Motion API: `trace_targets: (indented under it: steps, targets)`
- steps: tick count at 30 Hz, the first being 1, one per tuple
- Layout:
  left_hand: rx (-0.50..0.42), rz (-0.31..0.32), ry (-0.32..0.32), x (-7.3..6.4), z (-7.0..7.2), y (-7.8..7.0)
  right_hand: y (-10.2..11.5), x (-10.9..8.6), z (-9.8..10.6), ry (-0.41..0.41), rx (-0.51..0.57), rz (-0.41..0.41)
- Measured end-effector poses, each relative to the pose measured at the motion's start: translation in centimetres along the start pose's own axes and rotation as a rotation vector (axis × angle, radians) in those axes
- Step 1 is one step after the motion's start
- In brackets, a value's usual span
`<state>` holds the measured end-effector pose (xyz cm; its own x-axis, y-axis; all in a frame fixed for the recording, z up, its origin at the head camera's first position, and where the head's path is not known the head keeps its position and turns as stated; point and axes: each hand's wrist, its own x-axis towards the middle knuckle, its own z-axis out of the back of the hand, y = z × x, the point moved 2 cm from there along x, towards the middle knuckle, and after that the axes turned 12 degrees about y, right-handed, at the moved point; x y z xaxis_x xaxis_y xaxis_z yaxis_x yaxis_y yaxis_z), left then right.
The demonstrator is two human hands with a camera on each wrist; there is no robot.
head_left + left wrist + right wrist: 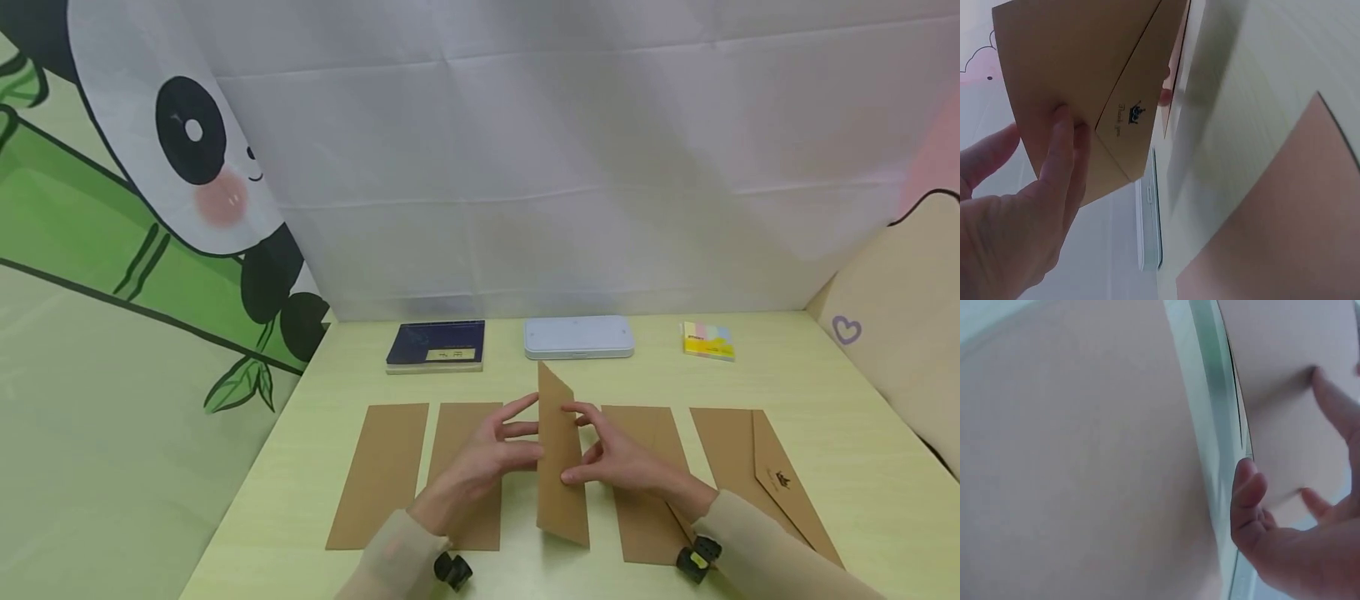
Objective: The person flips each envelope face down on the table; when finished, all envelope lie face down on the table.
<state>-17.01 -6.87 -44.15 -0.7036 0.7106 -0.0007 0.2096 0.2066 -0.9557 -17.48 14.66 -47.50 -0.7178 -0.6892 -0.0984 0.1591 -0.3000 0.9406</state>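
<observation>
A brown kraft paper envelope (561, 467) stands on edge, upright, between both hands. Its flap side, printed with a small dark crown and "Thank you", faces my left hand (491, 446). In the left wrist view the fingers (1060, 147) of that hand lie against this side, and one reaches the envelope's edge. My right hand (615, 454) holds it from the plain side. There, thumb and forefinger touch the paper while other fingers bend in by its edge. Two fingertips show past the envelope's edge in the left wrist view.
Plain brown envelopes (382, 475) lie flat to the left, others (641, 433) to the right; the far-right one (780, 475) shows its crown flap. Behind stand a dark blue notebook (438, 335), a pale case (577, 336) and sticky notes (708, 340). A white curtain (525, 167) hangs at the back.
</observation>
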Motion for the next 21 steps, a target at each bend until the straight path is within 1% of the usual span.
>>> trace_targets:
  steps: [3, 5, 9, 12, 15, 21]
  targets:
    - [0.019, -0.004, -0.024, -0.2, 0.3, -0.1, 0.4, -0.2, 0.1, -0.036, -0.086, -0.006]
    - [0.033, 0.000, -0.034, -0.3, 0.5, -0.1, 0.7, -0.4, 0.2, -0.047, -0.124, -0.010]
    - [0.066, 0.017, -0.057, -0.4, 0.9, 0.1, 1.0, -0.5, 0.3, -0.068, -0.182, -0.029]
    - [0.110, 0.041, -0.081, -0.5, 1.1, 0.4, 0.9, -0.6, 0.4, -0.088, -0.235, -0.052]
    - [0.171, 0.065, -0.105, -0.5, 1.4, 0.7, 1.0, -0.7, 0.4, -0.118, -0.302, -0.068]
    - [0.326, 0.154, -0.161, -0.4, 2.0, 1.7, 0.9, -0.6, 0.3, -0.144, -0.437, -0.103]
